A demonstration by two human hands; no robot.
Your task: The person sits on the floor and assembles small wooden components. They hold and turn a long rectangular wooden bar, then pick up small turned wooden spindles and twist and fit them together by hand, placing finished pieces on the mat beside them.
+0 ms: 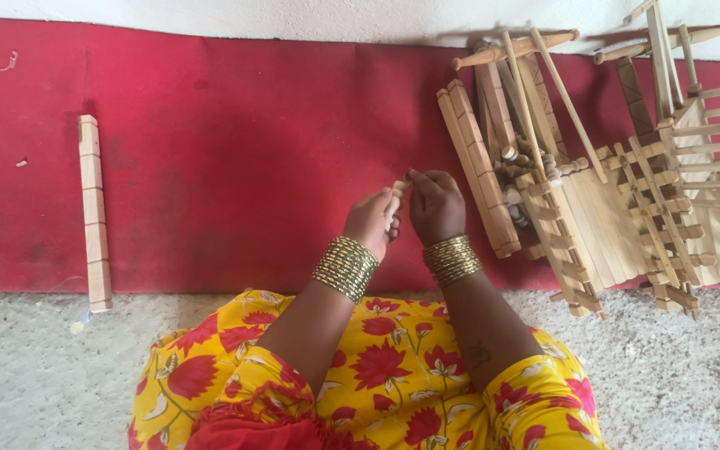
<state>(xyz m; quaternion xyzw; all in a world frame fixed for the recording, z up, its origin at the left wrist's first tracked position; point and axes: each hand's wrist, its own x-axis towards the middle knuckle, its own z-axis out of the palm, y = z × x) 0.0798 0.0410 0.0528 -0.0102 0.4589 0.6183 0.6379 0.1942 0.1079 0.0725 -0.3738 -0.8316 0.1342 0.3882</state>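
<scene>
A red mat [210, 158] covers the floor along a white wall [210, 12]. A long notched wooden bar [93, 212] lies on it at the left, well apart from a heap of wooden frames [593, 175] at the right. Grey speckled floor [43, 375] shows nearer. Yellow flowered cloth [377, 375] fills the bottom.

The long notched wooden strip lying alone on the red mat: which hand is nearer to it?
Left. The left hand lies on the side toward the strip, well apart from it; the right hand is farther, beside the wooden frames.
</scene>
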